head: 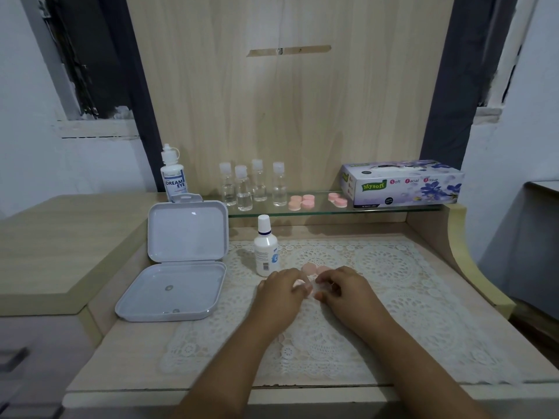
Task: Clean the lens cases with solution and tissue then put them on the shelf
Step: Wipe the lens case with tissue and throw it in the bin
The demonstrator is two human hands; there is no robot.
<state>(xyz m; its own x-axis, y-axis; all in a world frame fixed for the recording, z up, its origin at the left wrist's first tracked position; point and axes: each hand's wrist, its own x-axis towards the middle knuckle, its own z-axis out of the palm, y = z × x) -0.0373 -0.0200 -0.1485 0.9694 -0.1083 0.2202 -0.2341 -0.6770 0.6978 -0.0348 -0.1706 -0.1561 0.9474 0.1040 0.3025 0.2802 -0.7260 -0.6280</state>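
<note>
Both hands meet over the middle of the lace mat (393, 267). The left hand (279, 293) has its fingers curled inward, the fingertips pinching a small pink part of a lens case (300, 282). The right hand (340, 287) is likewise curled, its fingertips closed on a small pale item; whether this is tissue or a clear case part cannot be told. Two pink round caps (314, 269) lie on the mat just behind the fingers, partly hidden by them.

Positions below are given relative to the lace mat.

- At the mat's rear left corner: a white solution bottle (265, 247), upright, capped, near the left hand.
- Off the mat's left edge: a grey hinged box (181, 261), open, lid standing up.
- Behind and above the mat: a glass shelf (393, 209).
- On the shelf, above the mat's centre: two groups of pink lens cases (301, 202), (337, 199), set apart.
- Above the mat's left part: four small clear bottles (252, 186), upright.
- Further left, beyond the mat's left edge: a white "Dream Eye" bottle (174, 176), behind the box lid.
- Above the mat's right part: a tissue box (402, 184), lying lengthwise, just beside the right group of cases.
</note>
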